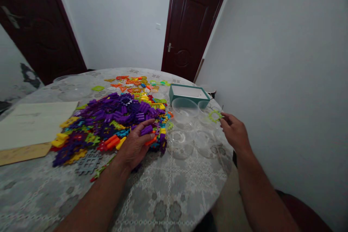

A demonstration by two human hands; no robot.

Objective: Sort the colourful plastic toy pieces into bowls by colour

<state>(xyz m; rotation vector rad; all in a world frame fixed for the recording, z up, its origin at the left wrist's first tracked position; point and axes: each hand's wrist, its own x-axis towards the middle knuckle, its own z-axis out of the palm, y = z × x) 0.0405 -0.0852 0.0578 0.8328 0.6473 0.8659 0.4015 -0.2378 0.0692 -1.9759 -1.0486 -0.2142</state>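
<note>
My left hand [137,144] rests at the near right edge of a big pile of plastic building pieces [116,107], mostly purple, with yellow, orange, teal, green and red among them. Its thumb and fingers are spread apart, and a purple tube-like piece [146,129] shows between them; no firm grip is visible. On the right, my right hand [235,130] pinches a lime-green toothed ring piece [214,116] by its edge. That piece is held over clear round plastic containers [179,137], which stand in a group between my hands. A small green piece [170,126] shows at one container.
Behind the containers stands a teal box [189,94] with a white interior. Orange and yellow pieces [133,85] are scattered at the back. On the left lies a pale board [35,125]. The round table [163,188] has a patterned cover, and a wall rises close on the right.
</note>
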